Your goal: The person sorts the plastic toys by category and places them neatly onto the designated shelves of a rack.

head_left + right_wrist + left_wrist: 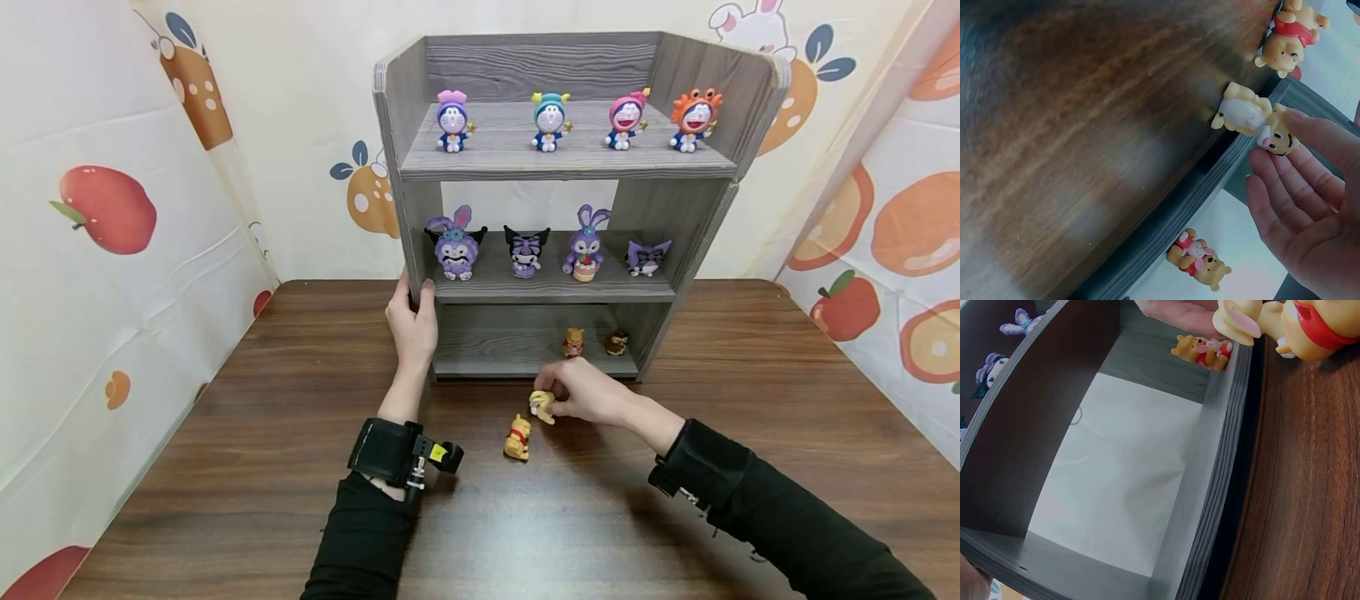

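Note:
My left hand (415, 327) grips the left side panel of the grey wooden display shelf (517, 293), thumb on the inner side. In front of the bottom tier, my right hand (592, 390) pinches a pale yellow rabbit figurine (542, 407) by its head, as the right wrist view shows; its white belly (1244, 114) faces that camera. On the table beside it is a yellow bear figurine in a red top (517, 437). Behind the right hand, the bottom tier carries a bear figurine holding a small pink one (1200, 257) and a brown owl figurine (617, 342).
On the middle tier stand several purple and black figurines (524, 252). The top tier holds several blue figurines with colourful hats (550, 122). The shelf stands at the back of the brown wooden table (247, 467), before fruit-patterned cloth (300, 192).

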Demonstrator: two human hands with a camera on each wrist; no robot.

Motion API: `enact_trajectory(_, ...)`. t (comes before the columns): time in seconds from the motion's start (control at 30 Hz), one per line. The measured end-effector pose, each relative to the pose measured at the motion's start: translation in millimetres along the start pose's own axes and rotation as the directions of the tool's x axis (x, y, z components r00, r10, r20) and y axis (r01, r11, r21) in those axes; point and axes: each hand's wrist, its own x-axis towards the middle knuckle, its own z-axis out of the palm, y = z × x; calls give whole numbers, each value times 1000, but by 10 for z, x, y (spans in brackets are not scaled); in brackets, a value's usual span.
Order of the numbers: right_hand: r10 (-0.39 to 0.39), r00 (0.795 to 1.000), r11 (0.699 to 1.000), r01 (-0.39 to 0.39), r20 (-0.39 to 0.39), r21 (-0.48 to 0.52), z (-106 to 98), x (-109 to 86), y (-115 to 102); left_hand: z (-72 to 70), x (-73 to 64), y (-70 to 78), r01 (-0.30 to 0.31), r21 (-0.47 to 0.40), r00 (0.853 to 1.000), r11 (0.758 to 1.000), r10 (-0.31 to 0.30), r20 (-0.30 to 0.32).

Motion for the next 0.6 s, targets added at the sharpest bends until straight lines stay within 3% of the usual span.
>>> enact_trajectory(0.27,9,997,1000,-11,-72,-28,48,-6,-14,-2,-3,-1,1,4,1000,1000,-1,-4)
enact_trajectory(0.4,78,990,996,-81,-114,-22,79,-21,-43,0,-2,-1,0,2,1000,1000,0,-4)
enact_trajectory(0.6,189,962,980,-196,-197,-17,124,-42,-98,3,0,2,4,-4,1000,1000,-4,0)
